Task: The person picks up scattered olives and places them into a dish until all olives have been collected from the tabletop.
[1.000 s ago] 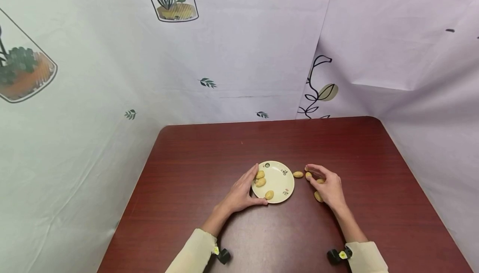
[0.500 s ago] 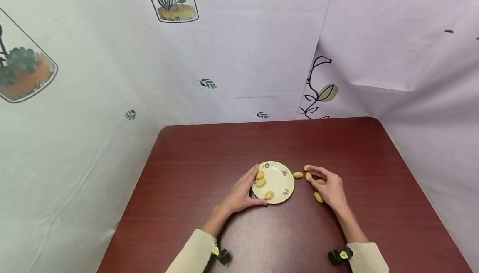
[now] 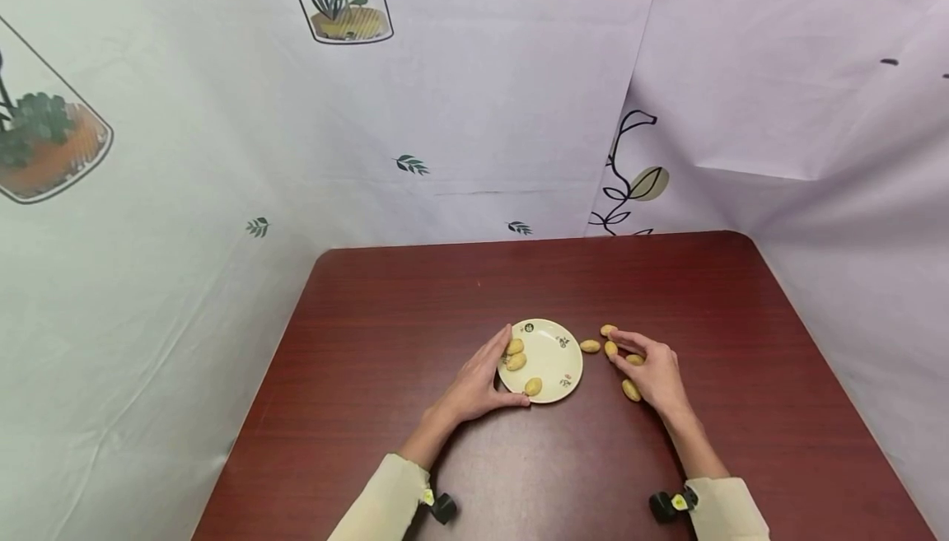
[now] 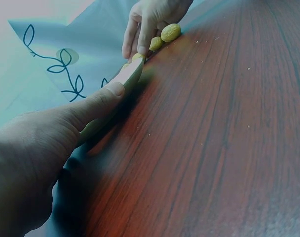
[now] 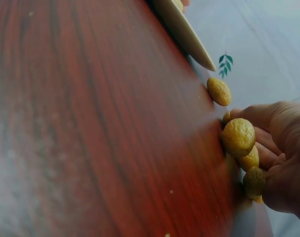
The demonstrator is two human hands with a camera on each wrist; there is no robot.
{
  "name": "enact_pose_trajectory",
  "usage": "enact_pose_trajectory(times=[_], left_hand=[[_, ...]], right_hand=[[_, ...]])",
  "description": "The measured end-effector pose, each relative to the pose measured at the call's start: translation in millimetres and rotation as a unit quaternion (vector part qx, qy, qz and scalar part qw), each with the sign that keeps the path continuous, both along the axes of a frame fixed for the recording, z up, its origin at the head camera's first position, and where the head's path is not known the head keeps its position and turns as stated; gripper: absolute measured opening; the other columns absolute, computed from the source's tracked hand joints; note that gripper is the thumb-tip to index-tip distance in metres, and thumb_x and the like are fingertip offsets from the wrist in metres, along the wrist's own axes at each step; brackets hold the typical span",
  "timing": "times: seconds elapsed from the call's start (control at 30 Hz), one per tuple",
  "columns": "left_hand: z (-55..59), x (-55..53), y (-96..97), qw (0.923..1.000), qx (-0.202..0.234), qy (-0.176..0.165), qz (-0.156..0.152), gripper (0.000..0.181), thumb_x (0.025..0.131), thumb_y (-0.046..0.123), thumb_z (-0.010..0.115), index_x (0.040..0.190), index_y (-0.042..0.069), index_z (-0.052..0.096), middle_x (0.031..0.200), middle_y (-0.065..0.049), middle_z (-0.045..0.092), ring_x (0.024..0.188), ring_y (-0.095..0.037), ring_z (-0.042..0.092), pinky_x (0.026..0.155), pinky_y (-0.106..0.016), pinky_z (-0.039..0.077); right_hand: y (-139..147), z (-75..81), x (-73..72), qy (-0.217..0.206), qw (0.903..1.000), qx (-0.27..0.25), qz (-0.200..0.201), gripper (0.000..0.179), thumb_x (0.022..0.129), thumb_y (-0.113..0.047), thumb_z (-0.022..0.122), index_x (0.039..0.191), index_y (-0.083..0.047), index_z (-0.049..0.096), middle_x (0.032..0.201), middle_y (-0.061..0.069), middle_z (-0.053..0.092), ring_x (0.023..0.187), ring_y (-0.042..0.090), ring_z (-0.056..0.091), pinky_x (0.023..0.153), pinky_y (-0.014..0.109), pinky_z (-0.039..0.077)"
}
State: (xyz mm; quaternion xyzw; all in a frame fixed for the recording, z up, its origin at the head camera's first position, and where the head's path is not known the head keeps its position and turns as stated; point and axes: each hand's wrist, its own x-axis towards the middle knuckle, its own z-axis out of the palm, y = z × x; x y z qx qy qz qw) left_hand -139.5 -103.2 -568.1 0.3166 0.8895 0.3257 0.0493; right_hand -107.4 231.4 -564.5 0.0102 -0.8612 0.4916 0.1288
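Note:
My left hand [image 3: 471, 383] holds a cream floral plate [image 3: 550, 353], thumb on its near rim and fingers along its left edge. On the plate's left side lie small yellow, wrinkled potatoes, one of them [image 3: 533, 386] near the thumb. My right hand [image 3: 656, 370] is at the loose potatoes right of the plate. Between its thumb and index finger sits a small potato [image 3: 610, 349]; the index fingertip is beside a farther one [image 3: 609, 331]. In the right wrist view a larger potato [image 5: 238, 138] partly hides the thumb and finger contact.
Another potato [image 3: 590, 346] lies just off the plate's right rim. Two more, one [image 3: 631, 390] nearer me and one [image 3: 634, 359] partly under my right hand, rest on the dark red table [image 3: 415, 294]. Patterned white cloth [image 3: 482, 113] hangs behind the table.
My right index fingertip has drawn back slightly to the right, showing more of the farthest potato. The left hand and plate look unmoved.

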Motion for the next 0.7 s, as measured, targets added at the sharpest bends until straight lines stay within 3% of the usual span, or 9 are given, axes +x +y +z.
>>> enact_pose_trajectory(times=[0.4,0.7], left_hand=[[0.8,1.1,-0.2,0.9999,0.005,0.010,-0.003,0.128,0.080,0.050,0.093,0.170,0.002,0.016,0.175,-0.014,0.023,0.159,-0.028,0.026,0.123,-0.053,0.032],[1.6,0.7,0.1,1.0000,0.001,0.002,-0.002,0.128,0.080,0.051,0.092,0.170,0.002,0.015,0.176,-0.014,0.022,0.160,-0.026,0.024,0.124,-0.053,0.031]], right_hand=[[-0.8,-2.6,-0.3,0.007,0.9994,0.034,-0.003,0.042,0.081,0.006,0.089,0.121,-0.002,0.079,0.113,0.015,0.079,0.110,0.037,0.074,0.088,0.000,0.040],[-0.2,-2.4,-1.4,0.006,0.9996,0.027,-0.007,0.039,0.082,0.007,0.088,0.119,-0.001,0.079,0.111,0.015,0.080,0.109,0.037,0.075,0.086,0.002,0.044]])
